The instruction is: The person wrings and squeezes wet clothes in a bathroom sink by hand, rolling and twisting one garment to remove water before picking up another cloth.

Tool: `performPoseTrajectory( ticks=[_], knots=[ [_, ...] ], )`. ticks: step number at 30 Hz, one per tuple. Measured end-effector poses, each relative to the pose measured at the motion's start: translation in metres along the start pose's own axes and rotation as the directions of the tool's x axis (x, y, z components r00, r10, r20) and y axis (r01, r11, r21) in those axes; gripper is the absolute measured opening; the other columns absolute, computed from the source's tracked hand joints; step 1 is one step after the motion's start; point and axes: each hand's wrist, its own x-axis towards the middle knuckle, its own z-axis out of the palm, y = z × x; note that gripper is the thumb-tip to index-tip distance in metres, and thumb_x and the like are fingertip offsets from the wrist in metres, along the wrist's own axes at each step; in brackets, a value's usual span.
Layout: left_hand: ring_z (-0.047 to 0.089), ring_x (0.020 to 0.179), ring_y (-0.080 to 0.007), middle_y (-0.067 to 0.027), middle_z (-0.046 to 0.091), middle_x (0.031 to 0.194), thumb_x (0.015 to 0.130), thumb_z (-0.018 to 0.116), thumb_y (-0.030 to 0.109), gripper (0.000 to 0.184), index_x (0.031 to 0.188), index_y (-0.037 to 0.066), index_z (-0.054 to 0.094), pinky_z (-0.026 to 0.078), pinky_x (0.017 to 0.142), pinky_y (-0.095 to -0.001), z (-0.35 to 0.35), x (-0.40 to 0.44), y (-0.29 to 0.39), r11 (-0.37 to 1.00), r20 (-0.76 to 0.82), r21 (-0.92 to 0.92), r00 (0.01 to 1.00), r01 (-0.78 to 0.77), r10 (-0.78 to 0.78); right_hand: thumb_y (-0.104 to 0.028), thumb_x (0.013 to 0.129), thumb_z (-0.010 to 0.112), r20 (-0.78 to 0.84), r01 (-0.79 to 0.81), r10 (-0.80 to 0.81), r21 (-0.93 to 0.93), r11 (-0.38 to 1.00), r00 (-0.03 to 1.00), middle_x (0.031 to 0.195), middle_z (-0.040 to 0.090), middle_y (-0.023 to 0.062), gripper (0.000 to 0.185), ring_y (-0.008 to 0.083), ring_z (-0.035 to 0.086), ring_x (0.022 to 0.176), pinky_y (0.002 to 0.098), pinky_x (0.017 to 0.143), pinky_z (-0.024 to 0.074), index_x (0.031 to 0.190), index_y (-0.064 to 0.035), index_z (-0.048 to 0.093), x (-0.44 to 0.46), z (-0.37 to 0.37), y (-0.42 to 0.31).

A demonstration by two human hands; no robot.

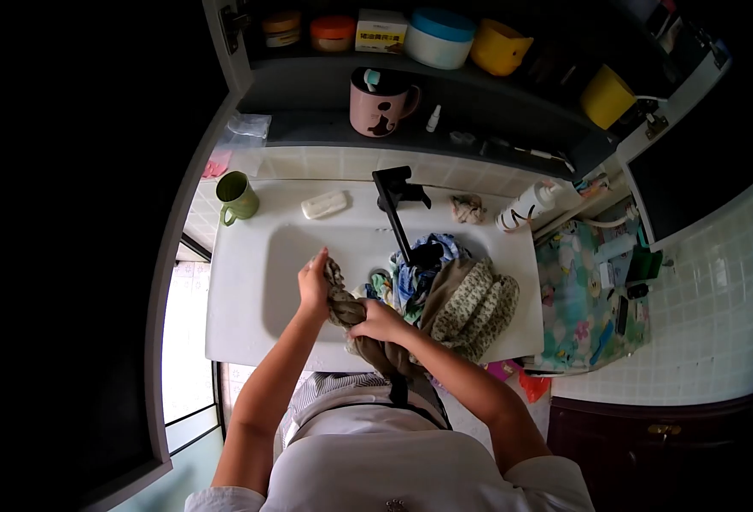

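Observation:
A twisted brown and patterned cloth (342, 305) stretches between my two hands over the front of the white sink (287, 247). My left hand (313, 283) is closed round its upper end. Further down, my right hand (378, 322) grips the same cloth, and its lower part hangs over the sink's front edge toward my waist. Just right of my right hand, a heap of wet-looking clothes lies in and over the basin: a blue patterned cloth (410, 286) and a beige floral cloth (477, 311). The black faucet (398, 213) reaches over the heap.
On the sink's back ledge are a green mug (237, 198), a white soap bar (324, 204), a crumpled cloth (468, 208) and a white bottle (526, 207). Above, an open cabinet holds a pink mug (379, 107) and several jars. A cluttered floral-covered surface (577, 294) stands at the right.

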Motion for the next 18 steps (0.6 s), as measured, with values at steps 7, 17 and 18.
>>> performPoseTrajectory(
  ticks=[7, 17, 18],
  knots=[
    [0.059, 0.085, -0.0148, -0.0079, 0.063, 0.094, 0.088, 0.066, 0.024, 0.032, 0.109, 0.002, 0.058, 0.049, 0.074, -0.0285, -0.081, 0.049, -0.009, 0.953, -0.114, 0.232, 0.967, -0.195, 0.226, -0.034, 0.075, 0.076, -0.252, 0.275, -0.531, -0.637, 0.721, 0.809, 0.124, 0.052, 0.0184, 0.068, 0.0344, 0.046, 0.124, 0.0481, 0.103, 0.0361, 0.129, -0.0053, 0.046, -0.051, -0.045, 0.038],
    [0.05, 0.115, -0.0261, -0.0117, 0.058, 0.114, 0.081, 0.068, 0.013, 0.038, 0.116, 0.006, 0.054, 0.039, 0.097, -0.038, -0.168, 0.033, -0.072, 0.77, -0.076, 0.571, 0.916, -0.284, 0.394, -0.056, 0.065, 0.078, -0.475, -0.203, -0.236, -0.702, 0.683, 0.848, 0.155, 0.015, 0.0133, 0.09, 0.0402, 0.005, 0.144, 0.0704, 0.108, 0.0074, 0.138, -0.02, 0.039, -0.131, -0.125, 0.107],
    [0.049, 0.116, -0.028, -0.0122, 0.058, 0.114, 0.08, 0.068, 0.012, 0.038, 0.115, 0.006, 0.055, 0.039, 0.098, -0.0394, -0.167, 0.029, -0.074, 0.639, -0.04, 0.715, 0.896, -0.283, 0.442, -0.054, 0.066, 0.079, -0.449, -0.172, -0.239, -0.699, 0.694, 0.861, 0.155, 0.017, 0.0123, 0.083, 0.0395, 0.006, 0.144, 0.0703, 0.108, 0.007, 0.133, -0.0193, 0.045, -0.13, -0.125, 0.11]
  ],
)
